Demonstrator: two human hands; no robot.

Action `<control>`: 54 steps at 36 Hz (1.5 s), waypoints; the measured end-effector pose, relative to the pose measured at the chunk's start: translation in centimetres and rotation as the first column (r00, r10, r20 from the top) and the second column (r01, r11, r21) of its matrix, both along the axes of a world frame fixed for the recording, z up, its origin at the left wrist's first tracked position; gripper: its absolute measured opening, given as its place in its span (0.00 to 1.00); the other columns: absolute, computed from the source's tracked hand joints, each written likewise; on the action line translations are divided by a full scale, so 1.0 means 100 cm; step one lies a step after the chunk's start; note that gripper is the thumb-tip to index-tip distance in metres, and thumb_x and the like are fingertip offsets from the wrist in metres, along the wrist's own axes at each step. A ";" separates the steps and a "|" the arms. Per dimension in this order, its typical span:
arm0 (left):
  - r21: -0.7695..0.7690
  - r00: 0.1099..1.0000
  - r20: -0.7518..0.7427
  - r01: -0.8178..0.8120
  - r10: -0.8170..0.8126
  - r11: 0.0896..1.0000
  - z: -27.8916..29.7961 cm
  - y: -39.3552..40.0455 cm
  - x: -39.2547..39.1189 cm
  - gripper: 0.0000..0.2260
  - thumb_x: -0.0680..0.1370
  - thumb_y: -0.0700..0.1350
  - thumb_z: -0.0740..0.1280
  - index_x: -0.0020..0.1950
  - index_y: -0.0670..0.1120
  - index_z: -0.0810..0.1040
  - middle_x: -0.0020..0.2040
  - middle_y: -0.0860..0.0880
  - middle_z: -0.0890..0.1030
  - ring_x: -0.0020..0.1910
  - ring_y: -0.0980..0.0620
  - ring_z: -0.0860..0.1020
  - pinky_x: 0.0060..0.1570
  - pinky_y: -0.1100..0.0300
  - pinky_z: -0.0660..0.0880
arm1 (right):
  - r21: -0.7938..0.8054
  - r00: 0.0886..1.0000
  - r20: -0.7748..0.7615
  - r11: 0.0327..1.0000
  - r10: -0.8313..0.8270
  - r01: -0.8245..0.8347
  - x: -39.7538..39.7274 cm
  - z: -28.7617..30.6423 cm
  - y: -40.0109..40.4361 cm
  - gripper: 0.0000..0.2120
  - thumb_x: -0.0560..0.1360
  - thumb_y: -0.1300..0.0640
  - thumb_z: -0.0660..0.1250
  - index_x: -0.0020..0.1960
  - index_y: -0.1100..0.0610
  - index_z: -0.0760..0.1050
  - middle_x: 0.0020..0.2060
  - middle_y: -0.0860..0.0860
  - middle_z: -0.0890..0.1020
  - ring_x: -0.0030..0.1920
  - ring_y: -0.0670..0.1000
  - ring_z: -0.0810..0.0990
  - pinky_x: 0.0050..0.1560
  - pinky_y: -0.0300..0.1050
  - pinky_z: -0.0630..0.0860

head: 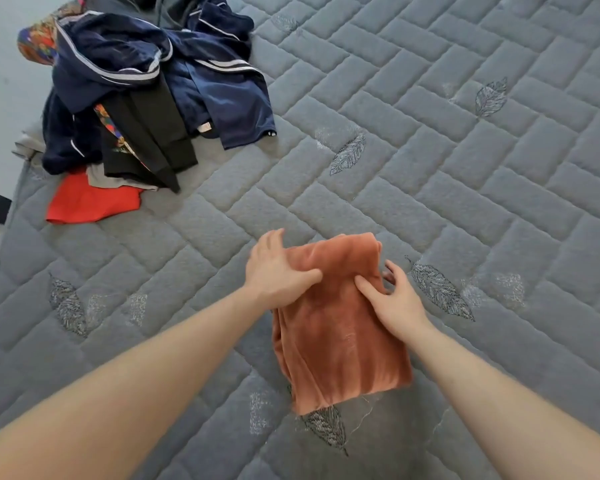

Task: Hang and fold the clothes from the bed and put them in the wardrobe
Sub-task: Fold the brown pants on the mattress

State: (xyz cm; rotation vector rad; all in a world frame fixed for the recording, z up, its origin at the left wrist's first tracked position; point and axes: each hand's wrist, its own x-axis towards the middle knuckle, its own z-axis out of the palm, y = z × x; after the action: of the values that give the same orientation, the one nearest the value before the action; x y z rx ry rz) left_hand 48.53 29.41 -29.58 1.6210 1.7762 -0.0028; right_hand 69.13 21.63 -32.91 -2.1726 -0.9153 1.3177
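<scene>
A person's left hand [274,271] and right hand [394,297] each pinch the far part of a rust-orange velvety garment [336,327], thumbs on top and fingers curled under, lying partly folded on the grey quilted bed [465,168]. Folding appears under way; next, probably, another fold or a lift toward the wardrobe, which is not in view. A pile of unfolded clothes [146,98] waits well apart at far left.

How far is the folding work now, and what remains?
Done: nothing put away is visible. In hand: the left hand and right hand hold a folded rust-coloured garment on the bed. Left: the clothes pile is unsorted; no wardrobe shows.
</scene>
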 end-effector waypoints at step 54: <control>-0.505 0.758 0.529 -0.081 0.382 0.859 0.089 -0.162 -0.017 0.47 0.58 0.68 0.81 0.71 0.57 0.66 0.69 0.55 0.72 0.65 0.56 0.77 0.66 0.52 0.74 | -0.073 0.754 -0.460 0.866 -0.470 0.495 0.015 0.121 -0.213 0.23 0.72 0.48 0.76 0.64 0.50 0.77 0.53 0.46 0.86 0.54 0.46 0.85 0.59 0.46 0.80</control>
State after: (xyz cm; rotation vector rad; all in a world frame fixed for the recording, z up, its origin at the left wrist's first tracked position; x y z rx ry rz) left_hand 46.84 13.18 -20.72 0.8922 1.3144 0.1970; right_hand 70.67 0.37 -20.80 -1.7512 -0.1694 1.4183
